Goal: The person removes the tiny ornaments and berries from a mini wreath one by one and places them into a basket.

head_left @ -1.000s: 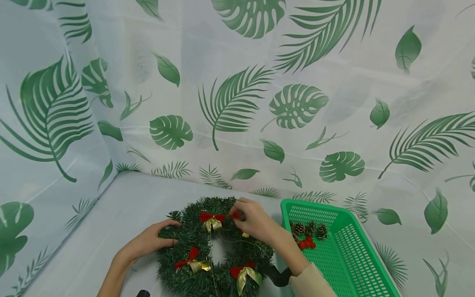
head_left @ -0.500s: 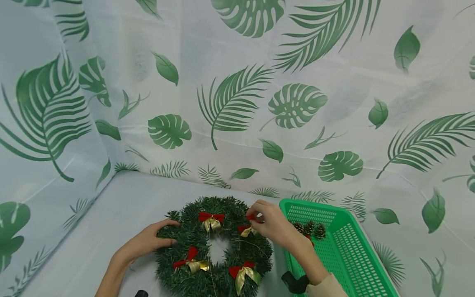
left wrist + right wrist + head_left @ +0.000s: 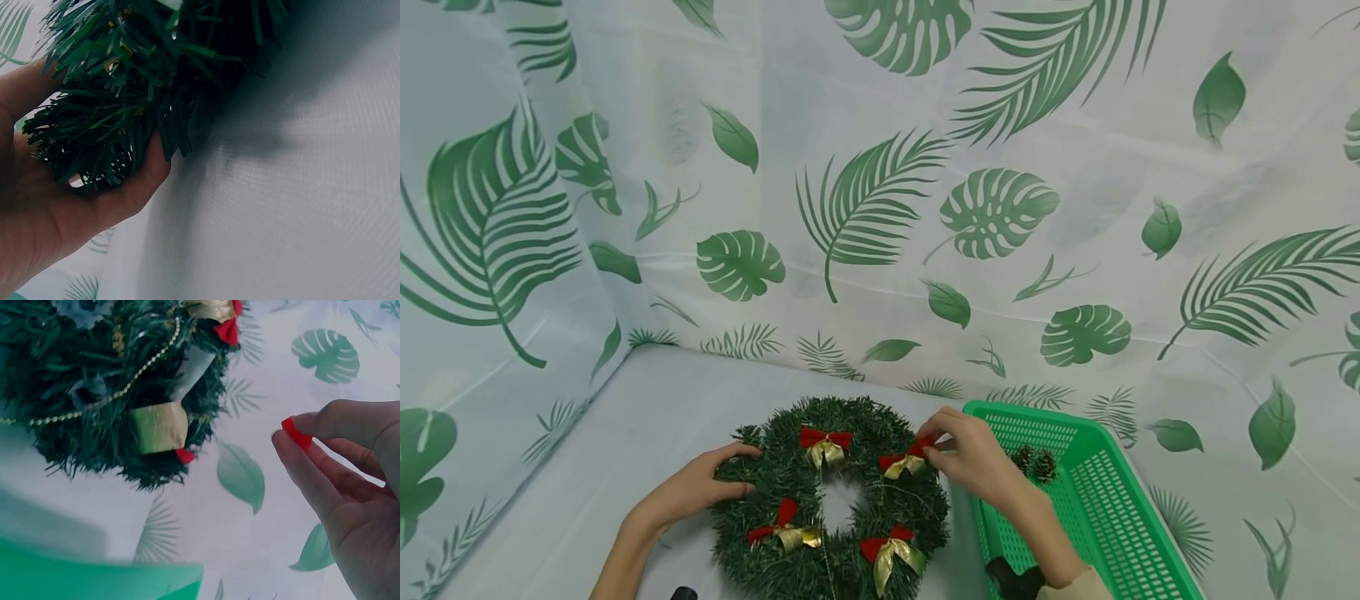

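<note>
A green tinsel wreath (image 3: 760, 554) lies on the white table, decorated with several red-and-gold bows and a thin gold bead chain (image 3: 145, 367). My left hand (image 3: 703, 485) grips its left side; in the left wrist view, thumb and fingers go around a tuft of greenery (image 3: 94, 134). Just off the wreath's upper right edge, my right hand (image 3: 973, 460) pinches a small red piece (image 3: 296, 432) between thumb and fingertip. Most of that piece is covered by the fingers, so its kind cannot be told. Beside that hand sits the upper right bow (image 3: 901, 465).
A green plastic basket (image 3: 1097, 429) stands right of the wreath, partly under my right forearm. Pine cones (image 3: 1043, 465) lie in it. A white sheet with green leaf prints (image 3: 880, 200) rises behind the table. A black device (image 3: 1015, 577) sits by my right wrist.
My right hand has drawn back rightward from the wreath's upper right, still pinching the red piece, uncovering the bow there. The left hand stays on the wreath.
</note>
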`<action>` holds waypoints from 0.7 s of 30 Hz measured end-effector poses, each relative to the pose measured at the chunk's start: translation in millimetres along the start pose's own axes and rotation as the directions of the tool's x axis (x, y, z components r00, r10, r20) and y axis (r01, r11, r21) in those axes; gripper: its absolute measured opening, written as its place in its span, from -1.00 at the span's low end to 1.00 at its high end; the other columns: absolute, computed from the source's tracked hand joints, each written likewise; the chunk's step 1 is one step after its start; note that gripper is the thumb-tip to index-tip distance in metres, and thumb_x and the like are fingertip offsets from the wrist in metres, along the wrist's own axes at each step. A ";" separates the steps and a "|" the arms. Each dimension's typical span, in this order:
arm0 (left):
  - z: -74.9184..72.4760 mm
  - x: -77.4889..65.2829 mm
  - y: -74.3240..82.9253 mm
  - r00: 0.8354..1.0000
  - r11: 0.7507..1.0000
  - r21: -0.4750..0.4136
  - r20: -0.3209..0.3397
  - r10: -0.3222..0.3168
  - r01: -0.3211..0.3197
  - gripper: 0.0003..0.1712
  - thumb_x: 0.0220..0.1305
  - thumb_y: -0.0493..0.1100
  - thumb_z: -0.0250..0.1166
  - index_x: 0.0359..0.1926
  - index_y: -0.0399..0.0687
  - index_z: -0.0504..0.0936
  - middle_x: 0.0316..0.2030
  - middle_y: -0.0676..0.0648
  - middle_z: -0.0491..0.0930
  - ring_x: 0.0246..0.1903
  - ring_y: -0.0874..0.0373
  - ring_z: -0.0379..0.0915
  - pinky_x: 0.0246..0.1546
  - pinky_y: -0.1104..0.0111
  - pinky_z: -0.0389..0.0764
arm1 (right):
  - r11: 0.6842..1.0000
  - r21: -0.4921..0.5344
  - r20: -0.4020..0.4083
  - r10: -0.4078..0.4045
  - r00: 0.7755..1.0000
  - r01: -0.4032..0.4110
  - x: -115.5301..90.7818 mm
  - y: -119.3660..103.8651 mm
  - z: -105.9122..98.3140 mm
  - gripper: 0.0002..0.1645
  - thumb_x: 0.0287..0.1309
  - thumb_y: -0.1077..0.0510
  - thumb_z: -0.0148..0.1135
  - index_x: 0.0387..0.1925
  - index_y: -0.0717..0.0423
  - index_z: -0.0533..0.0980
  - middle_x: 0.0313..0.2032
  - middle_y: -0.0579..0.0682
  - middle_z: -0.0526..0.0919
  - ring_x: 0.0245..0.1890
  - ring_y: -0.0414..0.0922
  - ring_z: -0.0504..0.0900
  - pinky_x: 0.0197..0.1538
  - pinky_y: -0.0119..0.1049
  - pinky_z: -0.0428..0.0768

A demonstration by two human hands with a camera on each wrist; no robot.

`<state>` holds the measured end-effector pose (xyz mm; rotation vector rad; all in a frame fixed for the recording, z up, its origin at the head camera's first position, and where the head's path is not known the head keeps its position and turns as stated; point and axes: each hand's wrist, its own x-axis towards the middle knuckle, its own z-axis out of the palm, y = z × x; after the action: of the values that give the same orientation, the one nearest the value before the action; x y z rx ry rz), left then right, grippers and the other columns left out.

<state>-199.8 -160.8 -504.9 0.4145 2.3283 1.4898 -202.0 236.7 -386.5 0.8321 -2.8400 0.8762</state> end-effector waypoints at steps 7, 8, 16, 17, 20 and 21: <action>-1.5 -1.0 0.1 1.000 1.000 -0.005 0.002 -0.008 0.008 -0.33 0.37 0.00 0.38 0.41 -0.11 0.46 0.46 -0.41 0.28 0.45 -0.53 0.07 0.22 -0.37 0.41 | 0.998 0.028 -0.014 0.065 0.998 -0.065 -8.2 5.9 -4.2 -0.78 0.17 0.48 0.33 -0.18 0.21 0.66 -0.19 0.00 0.68 -0.15 0.00 0.74 -0.10 -0.44 0.74; -1.4 -1.2 0.0 1.000 1.000 -0.006 0.003 -0.009 0.009 -0.33 0.37 0.00 0.38 0.41 -0.11 0.46 0.46 -0.41 0.28 0.45 -0.52 0.08 0.22 -0.36 0.42 | 0.997 0.029 -0.017 0.072 0.997 -0.071 -9.6 6.8 -5.3 -0.77 0.17 0.49 0.33 -0.18 0.19 0.66 -0.19 0.00 0.68 -0.14 -0.01 0.74 -0.10 -0.44 0.74; -1.6 -0.3 -2.5 1.000 1.000 -0.005 0.006 -0.012 0.012 -0.33 0.38 -0.01 0.37 0.42 -0.12 0.44 0.46 -0.41 0.27 0.45 -0.53 0.09 0.20 -0.36 0.44 | 0.992 0.040 -0.048 0.124 0.991 -0.122 -20.4 15.0 -14.2 -0.73 0.17 0.48 0.35 -0.20 0.10 0.67 -0.19 -0.03 0.68 -0.13 -0.01 0.74 -0.11 -0.42 0.75; -1.5 0.1 -2.5 1.000 1.000 -0.005 0.006 -0.012 0.012 -0.33 0.38 0.00 0.37 0.42 -0.11 0.44 0.46 -0.41 0.27 0.45 -0.53 0.09 0.20 -0.36 0.44 | 0.991 0.040 -0.055 0.132 0.990 -0.129 -21.8 16.4 -15.0 -0.74 0.17 0.48 0.36 -0.20 0.11 0.67 -0.19 -0.03 0.69 -0.13 -0.01 0.74 -0.11 -0.41 0.75; -1.5 1.6 -2.3 1.000 1.000 -0.001 0.005 -0.009 0.009 -0.33 0.38 0.00 0.37 0.42 -0.12 0.44 0.46 -0.41 0.28 0.44 -0.53 0.09 0.19 -0.36 0.44 | 0.987 0.032 -0.079 0.161 0.984 -0.159 -26.1 21.6 -17.4 -0.74 0.15 0.48 0.38 -0.20 0.12 0.68 -0.19 -0.03 0.70 -0.14 -0.02 0.75 -0.13 -0.40 0.76; -1.2 1.7 -2.1 1.000 1.000 -0.003 0.004 -0.009 0.009 -0.33 0.38 0.00 0.37 0.42 -0.11 0.45 0.46 -0.41 0.28 0.44 -0.52 0.10 0.19 -0.36 0.44 | 0.985 0.029 -0.085 0.170 0.982 -0.168 -27.6 23.6 -18.3 -0.73 0.14 0.48 0.39 -0.20 0.11 0.68 -0.20 -0.03 0.70 -0.14 -0.02 0.75 -0.13 -0.39 0.76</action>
<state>-202.0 -161.9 -506.6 0.4056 2.3216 1.4867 -192.3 276.2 -388.8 0.5455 -2.8613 0.9386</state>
